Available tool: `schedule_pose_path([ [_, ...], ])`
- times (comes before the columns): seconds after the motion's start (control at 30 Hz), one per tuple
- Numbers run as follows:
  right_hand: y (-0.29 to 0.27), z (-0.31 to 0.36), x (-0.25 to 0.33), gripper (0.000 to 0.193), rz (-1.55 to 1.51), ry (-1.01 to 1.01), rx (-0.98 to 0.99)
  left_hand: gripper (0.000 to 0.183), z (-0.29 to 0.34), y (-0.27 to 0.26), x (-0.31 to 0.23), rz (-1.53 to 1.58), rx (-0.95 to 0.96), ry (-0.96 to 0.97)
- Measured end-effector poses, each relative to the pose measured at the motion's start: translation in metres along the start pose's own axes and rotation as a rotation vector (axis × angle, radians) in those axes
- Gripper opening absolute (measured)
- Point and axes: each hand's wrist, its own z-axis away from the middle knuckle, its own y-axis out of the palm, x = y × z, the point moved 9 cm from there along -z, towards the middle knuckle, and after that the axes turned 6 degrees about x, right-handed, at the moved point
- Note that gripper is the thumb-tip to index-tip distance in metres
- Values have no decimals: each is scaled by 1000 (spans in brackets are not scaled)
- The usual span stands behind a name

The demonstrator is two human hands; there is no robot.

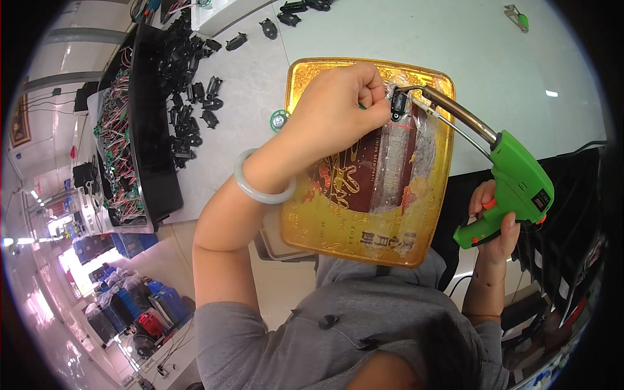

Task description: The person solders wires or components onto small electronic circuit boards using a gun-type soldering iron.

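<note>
My right hand (497,224) grips the handle of a green soldering gun (520,175), fingers by its red trigger. The gun's long metal barrel reaches left, and its bent tip ends at the top of a small black plastic housing (398,106). That housing lies on a gold tin lid (305,224) with a dark red printed middle and clear tape over it. Beside the housing, my left hand (344,104) is closed in a pinch; a bit of green shows under its fingers, but what they hold is mostly hidden. A round green piece (279,120) with a silvery centre sits near my left wrist.
Left stands a black bin (146,130) full of green circuit boards with red and white wires. Many loose black housings (185,123) lie beside it on the grey table (240,91). A small green-and-metal tool (517,18) rests far right. Dark cloth (578,214) hangs right.
</note>
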Motion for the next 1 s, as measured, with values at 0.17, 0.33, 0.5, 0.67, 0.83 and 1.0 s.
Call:
schedule_pose_path([
  [0.17, -2, 1, -2, 47, 6, -5, -19, 10, 0, 1, 0, 7, 7, -9],
  [0.33, 2, 0, -4, 42, -12, 28, 3, 11, 0, -1, 0, -2, -7, 16],
  [0.5, 1, 1, -6, 43, -28, 39, -24, 11, -1, -1, -1, -1, -12, 29],
  [0.67, -2, 2, -9, 45, -31, 49, -27, 11, -1, -1, -1, 15, -13, 30],
  [0.83, -1, 2, 0, 59, -25, 18, 0, 11, -1, 0, 2, 27, 1, 10],
  [1.0, -9, 2, -1, 68, -110, 10, -27, 11, -2, 0, 1, 21, 6, 8],
])
